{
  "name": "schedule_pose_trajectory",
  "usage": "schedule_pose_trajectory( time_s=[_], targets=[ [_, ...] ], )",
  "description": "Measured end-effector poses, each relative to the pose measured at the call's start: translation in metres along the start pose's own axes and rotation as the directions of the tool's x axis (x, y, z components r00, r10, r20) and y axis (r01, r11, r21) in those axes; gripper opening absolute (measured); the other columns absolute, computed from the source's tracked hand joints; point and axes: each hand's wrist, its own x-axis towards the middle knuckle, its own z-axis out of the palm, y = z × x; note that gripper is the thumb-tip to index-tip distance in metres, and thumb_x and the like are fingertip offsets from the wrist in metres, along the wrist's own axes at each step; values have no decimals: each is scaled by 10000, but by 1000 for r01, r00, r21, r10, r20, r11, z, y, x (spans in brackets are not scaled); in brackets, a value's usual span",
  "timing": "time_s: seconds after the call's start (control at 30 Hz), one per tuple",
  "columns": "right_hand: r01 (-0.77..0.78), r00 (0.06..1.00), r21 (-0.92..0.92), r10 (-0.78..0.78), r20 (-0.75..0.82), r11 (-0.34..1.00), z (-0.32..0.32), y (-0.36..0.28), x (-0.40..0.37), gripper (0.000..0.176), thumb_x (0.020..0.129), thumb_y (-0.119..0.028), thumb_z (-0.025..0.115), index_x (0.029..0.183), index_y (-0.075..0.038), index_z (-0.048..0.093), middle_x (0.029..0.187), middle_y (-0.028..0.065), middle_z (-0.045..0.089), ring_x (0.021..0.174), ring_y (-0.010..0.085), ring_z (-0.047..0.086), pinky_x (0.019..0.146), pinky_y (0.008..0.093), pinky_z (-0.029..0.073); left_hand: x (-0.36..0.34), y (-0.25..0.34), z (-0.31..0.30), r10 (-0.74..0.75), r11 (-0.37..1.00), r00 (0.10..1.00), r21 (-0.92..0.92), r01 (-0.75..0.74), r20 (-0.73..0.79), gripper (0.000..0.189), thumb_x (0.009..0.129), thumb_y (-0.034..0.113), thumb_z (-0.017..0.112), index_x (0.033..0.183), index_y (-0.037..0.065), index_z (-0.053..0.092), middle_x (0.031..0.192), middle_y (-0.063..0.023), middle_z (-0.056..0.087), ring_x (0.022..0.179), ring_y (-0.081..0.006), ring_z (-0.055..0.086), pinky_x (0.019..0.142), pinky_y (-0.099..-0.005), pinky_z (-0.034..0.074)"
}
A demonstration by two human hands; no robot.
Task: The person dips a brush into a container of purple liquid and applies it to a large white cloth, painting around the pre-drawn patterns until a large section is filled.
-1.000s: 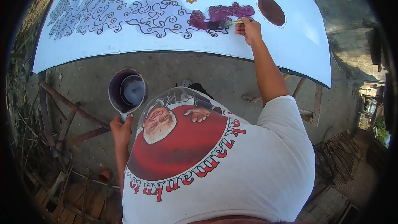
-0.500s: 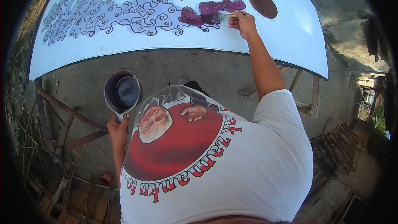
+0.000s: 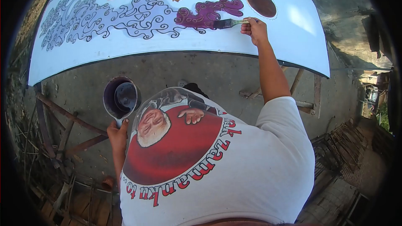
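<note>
Since the left side has the most loose liquid, I'd start there: the left hand is closed around the handle of a round pot, thumb along the top, with shiny liquid inside. It's held out over the bare ground, short of the near edge of the big white sheet. My worry would be tilt: if that wrist rolls while the eyes are on the other hand, the stuff could slop over the rim onto the ground or the shirt, which is right next to it.

Moving right along the sheet, the pale lavender scrollwork runs into a deep purple patch. The brush is at that patch's lower right edge, bristles pointing left. They look to be on the sheet or just over it, honestly can't tell which. A slip downward there could smear purple on the plain white below, and an overloaded brush might drip or run past the dark outlines.

The right hand pinches the brush handle between thumb and fingers, near its end as far as I can see. A hold that far back could let the tip wobble. The brown oval sits just above those knuckles, so a careless lift might smudge it if it's wet, which I can't tell.
</note>
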Motion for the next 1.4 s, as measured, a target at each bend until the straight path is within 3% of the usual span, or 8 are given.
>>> schedule_pose_trajectory(
  time_s=[0.33, 0.47, 0.67, 0.77, 0.9, 1.07, 1.17, 1.4],
  targets=[
    [-9, 997, 230, 25, -68, 973, 65, 23, 2, 254, 1035, -181, 550, 1059, 51, 649, 877, 164, 691, 725, 238, 708, 638, 359, 641, -3, 22, 5, 24, 998, 1000, 58, -24, 2, 275, 871, 160, 787, 753, 31, 575, 581, 32, 513, 451, -44, 419, 399, -269, 295],
    [-64, 996, 168, 52, 75, 984, 117, 7, -13, 245, 1030, -171, 545, 1046, 58, 632, 848, 159, 689, 693, 237, 706, 608, 360, 639, -1, 22, 5, 13, 998, 1000, 64, -13, 3, 248, 871, 149, 781, 772, 20, 595, 592, 37, 518, 467, -39, 417, 409, -270, 294],
    [-24, 999, 158, 29, -30, 987, 122, 17, 14, 263, 1002, -143, 557, 1101, 97, 597, 870, 192, 699, 676, 255, 721, 562, 344, 637, -5, 17, 6, 20, 999, 1000, 30, -20, 4, 180, 875, 119, 762, 844, -22, 654, 655, 38, 569, 543, -31, 445, 463, -265, 330],
    [-86, 992, 164, 69, 106, 983, 152, 9, 0, 263, 990, -150, 557, 1065, 95, 617, 856, 187, 698, 678, 237, 717, 559, 340, 633, -9, 17, 8, 68, 997, 997, 46, -67, -20, 167, 876, 103, 754, 886, -44, 676, 718, 15, 621, 609, -41, 484, 518, -259, 373],
    [-44, 984, -42, 50, 170, 998, 133, -5, 3, 262, 994, -153, 556, 1070, 88, 623, 827, 180, 696, 657, 232, 705, 537, 334, 612, -13, 18, 4, 20, 999, 1000, 47, -19, -5, 168, 881, 84, 746, 902, -68, 677, 777, -13, 658, 670, -62, 519, 567, -273, 418],
    [-5, 991, -20, 8, 136, 1000, 114, -4, 9, 264, 1006, -170, 566, 1057, 77, 644, 826, 175, 699, 661, 236, 707, 578, 335, 622, -15, 10, 5, -8, 1000, 999, 1, 8, -52, 166, 884, 76, 744, 898, -74, 674, 794, -15, 658, 677, -70, 524, 569, -282, 429],
    [-25, 967, -56, 38, 250, 998, 125, -11, -12, 282, 1009, -180, 576, 1055, 90, 646, 843, 187, 702, 651, 235, 700, 577, 344, 616, -12, 3, 2, 8, 1000, 999, -15, -9, -37, 164, 888, 81, 745, 899, -67, 675, 798, -17, 658, 675, -65, 522, 569, -271, 426],
    [9, 983, -141, 17, 182, 990, 63, -16, -8, 271, 994, -184, 582, 1041, 72, 658, 821, 174, 694, 650, 223, 694, 589, 340, 613, -9, 5, -3, -24, 998, 999, 53, 26, -36, 295, 877, 127, 776, 734, 15, 544, 675, 21, 556, 593, -50, 453, 480, -284, 348]
  ],
)
